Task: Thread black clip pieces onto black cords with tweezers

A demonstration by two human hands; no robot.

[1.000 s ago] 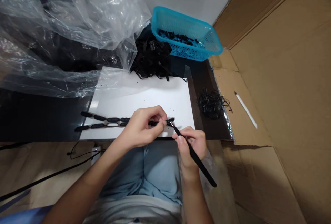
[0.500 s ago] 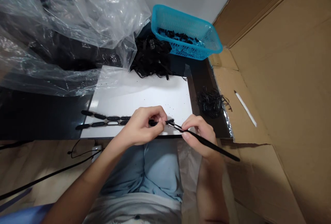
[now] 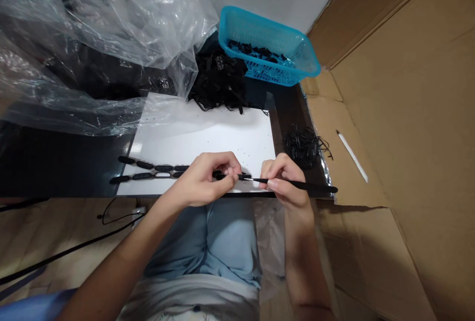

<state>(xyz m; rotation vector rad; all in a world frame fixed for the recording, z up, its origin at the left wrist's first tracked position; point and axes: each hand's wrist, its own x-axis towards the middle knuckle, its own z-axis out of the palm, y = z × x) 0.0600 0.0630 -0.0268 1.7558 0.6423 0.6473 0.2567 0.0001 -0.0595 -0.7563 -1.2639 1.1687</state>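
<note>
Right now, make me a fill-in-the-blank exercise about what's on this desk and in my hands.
The thin black tool is held in the ____ hand.
The left hand pinches a black strip lying on a ____ sheet.
The basket at the back is ____.
Missing words: right, white, blue.

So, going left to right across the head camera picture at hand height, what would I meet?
Black linked strip → left hand pinching its end → right hand holding a thin black tool → white stick → cardboard wall.
</note>
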